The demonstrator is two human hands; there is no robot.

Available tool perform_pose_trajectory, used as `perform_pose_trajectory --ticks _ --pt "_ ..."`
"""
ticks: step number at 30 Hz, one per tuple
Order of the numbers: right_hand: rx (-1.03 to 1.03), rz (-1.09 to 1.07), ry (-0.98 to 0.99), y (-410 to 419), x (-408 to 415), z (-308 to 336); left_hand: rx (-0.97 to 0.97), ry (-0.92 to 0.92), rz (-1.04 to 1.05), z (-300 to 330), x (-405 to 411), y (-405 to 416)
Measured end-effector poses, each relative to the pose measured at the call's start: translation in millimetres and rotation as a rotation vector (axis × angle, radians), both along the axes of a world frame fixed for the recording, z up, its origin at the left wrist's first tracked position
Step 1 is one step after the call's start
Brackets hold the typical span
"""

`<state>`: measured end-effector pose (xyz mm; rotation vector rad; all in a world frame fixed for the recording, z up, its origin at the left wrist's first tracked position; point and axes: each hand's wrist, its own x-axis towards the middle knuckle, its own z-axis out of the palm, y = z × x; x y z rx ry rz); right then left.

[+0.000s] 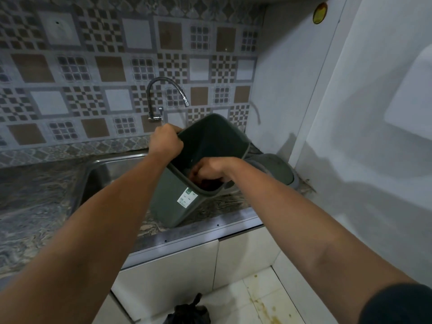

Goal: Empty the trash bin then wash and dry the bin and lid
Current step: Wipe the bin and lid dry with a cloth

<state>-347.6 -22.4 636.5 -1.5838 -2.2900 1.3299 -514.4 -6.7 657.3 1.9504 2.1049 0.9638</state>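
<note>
A: Trash bin (187, 190), dark green plastic, rectangular, one in number; how do the fingers sit on it?

B: Left hand (166, 141): fingers curled over the far-left corner of the rim, gripping it. Right hand (210, 170): reaches inside the mouth, fingers bent downward; whether they hold anything cannot be told, as the interior is dark.

A: Position and appearance of the bin?

B: Tilted, mouth toward the viewer, base resting on the marbled tabletop (35, 202) at its front edge, just right of the steel sink (98, 169). One white label (187, 198) on the near side wall, below the rim.

A: Count of other items?

B: One lid (275, 170), grey-green, lying on the tabletop behind and right of the bin, near the wall corner. One curved faucet (161, 94), spout above the bin. One tied black bag (189, 312) on the floor below, beside stained tiles (264, 302).
</note>
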Motion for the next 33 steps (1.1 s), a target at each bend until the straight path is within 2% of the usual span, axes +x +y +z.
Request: perform_pose_trajectory --ticks 4,9,11,15,17,19,24,28,33 --pt "-0.058 -0.031 0.279 -23 19 14 -0.035 -0.02 -0.006 2 -3 -16" --pt "-0.016 -0.141 0.309 -47 52 33 -0.008 -0.055 0.011 -5 0 -39" --pt "-0.016 -0.214 0.202 -53 73 33 0.011 -0.084 0.019 -9 1 -46" --pt "0.189 -0.35 -0.369 -59 119 21 0.013 -0.216 0.045 -12 -1 -55" --pt "0.268 -0.454 -0.41 -60 127 10 0.022 -0.263 0.075 -13 0 -59" --pt "0.297 -0.554 -0.266 -62 127 4 0.039 -0.294 0.092 -12 2 -62" --pt "0.299 -0.808 0.262 -51 115 2 0.077 -0.456 0.071 -2 16 -58" --pt "0.258 -0.872 0.606 -39 103 12 0.096 -0.723 0.045 14 35 -43" --pt "0.358 -0.851 0.682 2 133 31 0.121 -0.846 -0.033 34 80 1"
